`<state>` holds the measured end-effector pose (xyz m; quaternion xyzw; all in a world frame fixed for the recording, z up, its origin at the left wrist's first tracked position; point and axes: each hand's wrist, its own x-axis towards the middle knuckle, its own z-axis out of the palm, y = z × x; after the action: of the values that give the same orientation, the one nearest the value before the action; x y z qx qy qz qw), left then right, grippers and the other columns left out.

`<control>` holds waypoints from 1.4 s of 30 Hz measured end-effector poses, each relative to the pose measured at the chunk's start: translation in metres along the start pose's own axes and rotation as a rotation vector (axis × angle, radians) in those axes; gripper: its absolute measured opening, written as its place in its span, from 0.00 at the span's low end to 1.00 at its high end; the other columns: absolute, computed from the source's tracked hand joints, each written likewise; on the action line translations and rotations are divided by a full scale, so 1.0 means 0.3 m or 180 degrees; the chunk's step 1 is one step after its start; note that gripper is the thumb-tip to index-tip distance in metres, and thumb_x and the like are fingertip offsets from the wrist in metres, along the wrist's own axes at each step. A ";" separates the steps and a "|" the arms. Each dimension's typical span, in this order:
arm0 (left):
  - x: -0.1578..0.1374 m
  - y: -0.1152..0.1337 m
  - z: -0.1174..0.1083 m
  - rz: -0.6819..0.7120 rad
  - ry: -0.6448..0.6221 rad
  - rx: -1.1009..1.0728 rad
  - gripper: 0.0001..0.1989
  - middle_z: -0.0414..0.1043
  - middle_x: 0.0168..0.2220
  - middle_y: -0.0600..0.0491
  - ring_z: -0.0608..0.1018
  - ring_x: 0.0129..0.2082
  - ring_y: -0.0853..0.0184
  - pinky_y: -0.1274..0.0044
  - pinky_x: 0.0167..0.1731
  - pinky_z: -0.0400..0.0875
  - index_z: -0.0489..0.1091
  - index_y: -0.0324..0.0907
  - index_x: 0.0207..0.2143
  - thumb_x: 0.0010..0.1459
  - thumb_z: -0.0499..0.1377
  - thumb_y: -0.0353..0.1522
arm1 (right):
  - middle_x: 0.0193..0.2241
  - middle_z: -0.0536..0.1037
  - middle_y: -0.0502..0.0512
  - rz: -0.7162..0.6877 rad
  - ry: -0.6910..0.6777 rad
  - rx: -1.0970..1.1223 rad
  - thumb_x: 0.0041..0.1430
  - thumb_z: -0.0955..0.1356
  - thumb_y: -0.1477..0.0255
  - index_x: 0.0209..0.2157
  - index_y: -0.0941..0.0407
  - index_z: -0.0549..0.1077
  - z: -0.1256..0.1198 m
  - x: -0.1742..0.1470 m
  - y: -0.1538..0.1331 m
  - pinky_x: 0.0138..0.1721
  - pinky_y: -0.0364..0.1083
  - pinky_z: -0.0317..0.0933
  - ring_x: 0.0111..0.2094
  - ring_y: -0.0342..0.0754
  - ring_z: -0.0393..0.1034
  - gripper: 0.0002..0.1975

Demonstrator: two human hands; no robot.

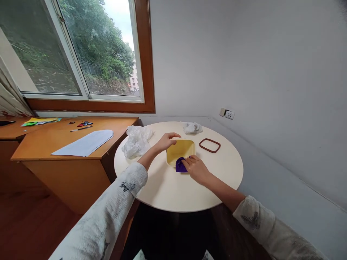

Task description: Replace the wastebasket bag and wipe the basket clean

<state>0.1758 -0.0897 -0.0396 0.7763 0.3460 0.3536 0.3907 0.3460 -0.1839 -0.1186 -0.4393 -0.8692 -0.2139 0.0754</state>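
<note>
A pale yellow open container [182, 147] with rounded corners sits on the round cream table [173, 193]. My left hand [167, 141] is closed on its far-left rim, with the thumb inside the edge. In my right hand [197, 169] is a bunched purple cloth [180, 165], pressed against the near rim of the container. Part of the cloth hangs over the outside of the near wall. Beyond the container to the right lies a reddish-brown rounded rectangular ring [219, 146], touched by neither hand.
A crumpled clear plastic bag [137, 141] lies at the table's left edge, and a smaller crumpled whitish bag [192, 128] at the back. The wooden desk [81, 166] on the left holds papers [85, 143], a pen [81, 129] and small items. Walls and a window stand behind.
</note>
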 end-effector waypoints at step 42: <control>-0.020 0.031 -0.031 0.0241 -0.0239 -0.0177 0.26 0.75 0.38 0.53 0.70 0.39 0.63 0.76 0.36 0.65 0.74 0.39 0.42 0.38 0.50 0.26 | 0.38 0.76 0.57 0.0942 -0.1725 0.1735 0.61 0.55 0.67 0.38 0.55 0.72 -0.103 0.209 -0.020 0.28 0.44 0.57 0.34 0.51 0.69 0.16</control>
<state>0.1677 -0.0954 -0.0293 0.7903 0.2915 0.3483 0.4112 0.3016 -0.1547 -0.0726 -0.5639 -0.8099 0.1608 -0.0127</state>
